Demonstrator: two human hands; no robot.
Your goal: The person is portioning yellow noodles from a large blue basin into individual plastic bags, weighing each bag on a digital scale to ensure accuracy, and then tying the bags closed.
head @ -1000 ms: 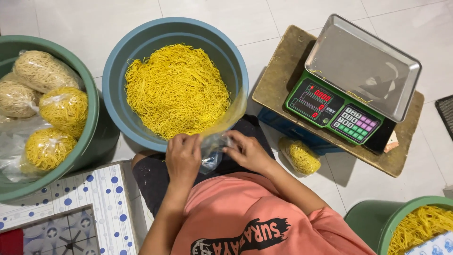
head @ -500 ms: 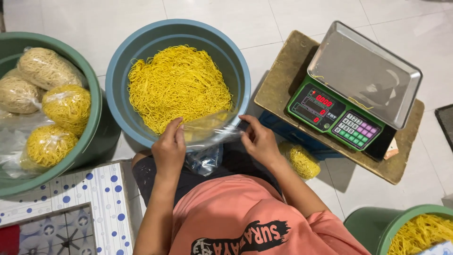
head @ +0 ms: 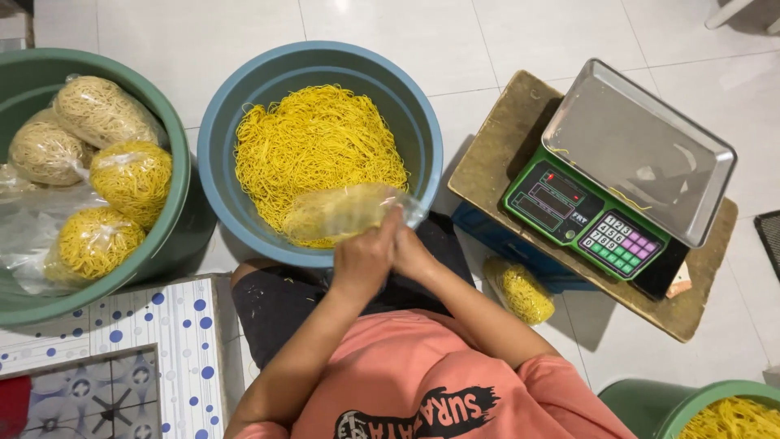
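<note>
A clear plastic bag [head: 341, 210] is held over the near rim of a blue basin [head: 422, 138] full of loose yellow noodles [head: 313, 150]. My left hand [head: 364, 258] and my right hand [head: 413, 254] are pressed close together, both gripping the bag's mouth. The bag lies sideways, pointing left over the noodles. Whether it holds noodles or only shows those beneath it, I cannot tell.
A green basin [head: 175, 228] at left holds several bagged noodle portions [head: 130, 175]. A green digital scale [head: 585, 215] with a steel pan [head: 638, 150] sits on a board at right. One filled bag [head: 520, 291] lies on the floor. Another green tub [head: 674, 402] of noodles is at bottom right.
My hands, spread apart on the bag's opening before, have come together at its mouth. The bag has swung out sideways over the basin.
</note>
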